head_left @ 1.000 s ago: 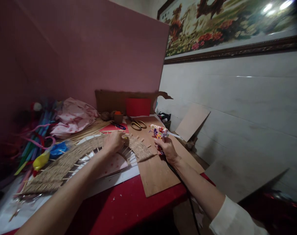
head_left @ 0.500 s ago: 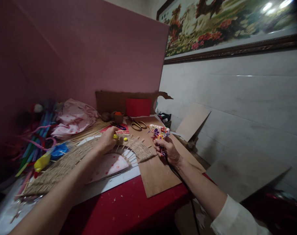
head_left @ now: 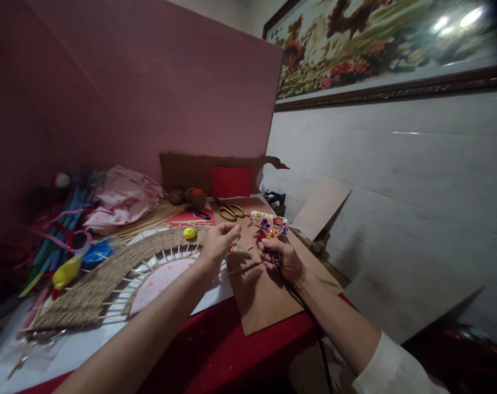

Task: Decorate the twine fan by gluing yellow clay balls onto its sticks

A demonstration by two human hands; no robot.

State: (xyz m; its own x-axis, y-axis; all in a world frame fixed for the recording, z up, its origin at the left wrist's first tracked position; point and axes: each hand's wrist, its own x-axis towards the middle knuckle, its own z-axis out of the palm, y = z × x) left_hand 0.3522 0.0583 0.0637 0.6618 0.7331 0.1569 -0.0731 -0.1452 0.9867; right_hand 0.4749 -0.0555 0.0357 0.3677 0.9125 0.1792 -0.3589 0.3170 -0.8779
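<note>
My right hand (head_left: 283, 254) is wrapped round the handle of a flower-patterned hot glue gun (head_left: 268, 223), its nozzle pointing left and its black cord hanging down. My left hand (head_left: 220, 242) is closed in a pinch just left of the glue gun, above the right end of the arch. What its fingertips hold, if anything, cannot be made out. The arch (head_left: 109, 273) is woven twine on thin sticks, around a pink spotted half-round piece (head_left: 162, 282). A small yellow piece (head_left: 189, 233) lies on its top; my left hand and forearm cover part of the weave.
Gold-handled scissors (head_left: 231, 212) and a blue utility knife (head_left: 199, 213) lie behind the arch. A brown board (head_left: 273, 303) rests on the red tablecloth (head_left: 215, 350). Crumpled pink cloth (head_left: 121, 200), a yellow bundle (head_left: 66, 272) and a blue packet (head_left: 97, 253) are at left.
My left hand has moved right, from the yellow pieces on the arch toward the glue gun. Only one yellow piece shows on the arch's top now. My right hand has barely moved.
</note>
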